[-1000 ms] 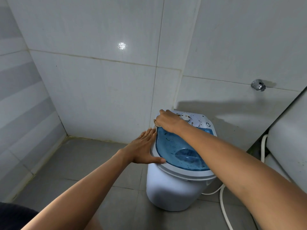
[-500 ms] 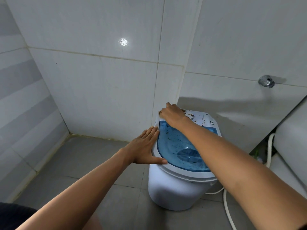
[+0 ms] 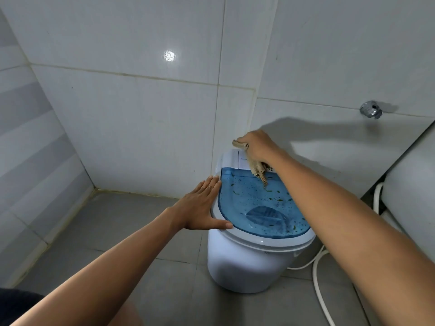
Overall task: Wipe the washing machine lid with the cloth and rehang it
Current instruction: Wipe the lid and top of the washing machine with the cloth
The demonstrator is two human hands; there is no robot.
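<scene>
Above the washing machine lid (image 3: pixel 256 203): cloth (image 3: pixel 257 169) gripped.
Right hand (image 3: pixel 257 147) fingers curl closed around the cloth; left hand (image 3: pixel 200 205) lies flat, fingers extended, touching the lid's left rim.

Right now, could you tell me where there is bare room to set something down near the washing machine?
The grey floor left of the washing machine, up to the wall corner, is bare. The right side is crowded by white hoses. The blue lid is speckled, with the left hand at its rim and the right hand holding the cloth.
</scene>
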